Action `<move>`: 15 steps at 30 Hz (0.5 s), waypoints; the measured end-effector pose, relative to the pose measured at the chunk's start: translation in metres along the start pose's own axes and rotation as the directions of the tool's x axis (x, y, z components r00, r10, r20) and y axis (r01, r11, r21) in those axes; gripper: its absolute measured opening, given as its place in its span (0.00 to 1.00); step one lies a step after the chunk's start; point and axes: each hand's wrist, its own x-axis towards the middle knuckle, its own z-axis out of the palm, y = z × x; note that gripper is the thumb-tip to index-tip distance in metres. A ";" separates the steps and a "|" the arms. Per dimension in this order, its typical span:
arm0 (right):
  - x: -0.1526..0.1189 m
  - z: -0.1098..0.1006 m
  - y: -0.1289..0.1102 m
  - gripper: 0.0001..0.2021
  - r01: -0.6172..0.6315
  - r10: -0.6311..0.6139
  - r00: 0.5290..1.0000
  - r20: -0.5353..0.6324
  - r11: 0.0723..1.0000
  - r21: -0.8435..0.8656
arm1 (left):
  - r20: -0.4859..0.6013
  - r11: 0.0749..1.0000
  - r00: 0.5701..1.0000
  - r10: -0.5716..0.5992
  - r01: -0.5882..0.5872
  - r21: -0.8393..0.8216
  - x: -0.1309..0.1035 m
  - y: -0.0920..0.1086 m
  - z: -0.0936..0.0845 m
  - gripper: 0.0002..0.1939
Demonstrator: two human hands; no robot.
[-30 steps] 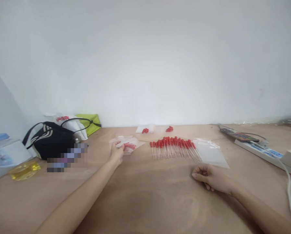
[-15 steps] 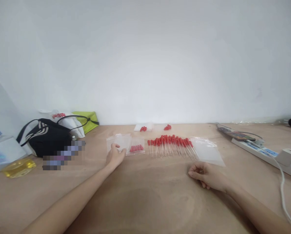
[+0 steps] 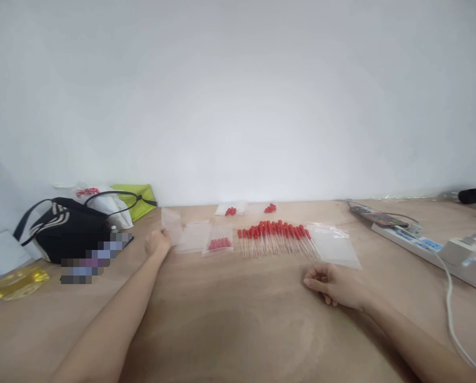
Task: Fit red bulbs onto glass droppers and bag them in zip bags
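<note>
My left hand (image 3: 158, 243) pinches a small clear plastic bag (image 3: 171, 225), which stands partly upright off the table. Right of it lie more flat clear bags (image 3: 193, 237) and a zip bag (image 3: 218, 234) with several red-tipped sticks inside. A spread row of thin pale sticks with red tips (image 3: 275, 234) fills the middle of the table. My right hand (image 3: 337, 286) rests on the table with its fingers curled in, and nothing shows in them. Just beyond it lie further clear bags (image 3: 335, 247), close to the sticks' right end.
At the back are two small groups of red tips (image 3: 230, 211) in clear bags. A black bag (image 3: 70, 231), a green bag (image 3: 140, 201) and a bottle of yellow liquid (image 3: 20, 282) stand on the left. A power strip (image 3: 417, 239) with a white cable and a phone (image 3: 377, 217) lies right.
My left hand has moved left from the pile of clear bags, lifting one bag away from it. My right hand stays in place; the view has shifted slightly.
</note>
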 end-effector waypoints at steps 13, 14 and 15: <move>0.000 0.000 -0.001 0.12 -0.001 0.001 1.000 -0.014 0.999 0.054 | 0.684 0.802 0.441 0.581 -0.453 -0.390 -0.121 0.054 0.013 0.16; 0.000 0.000 0.000 0.12 0.000 0.001 1.000 -0.015 0.998 0.056 | 0.562 0.748 0.513 0.649 -0.562 -0.352 -0.130 0.055 0.016 0.16; 0.001 0.000 0.001 0.11 -0.004 0.005 1.000 -0.019 0.998 0.055 | 0.469 0.697 0.533 0.704 -0.646 -0.312 -0.137 0.055 0.017 0.18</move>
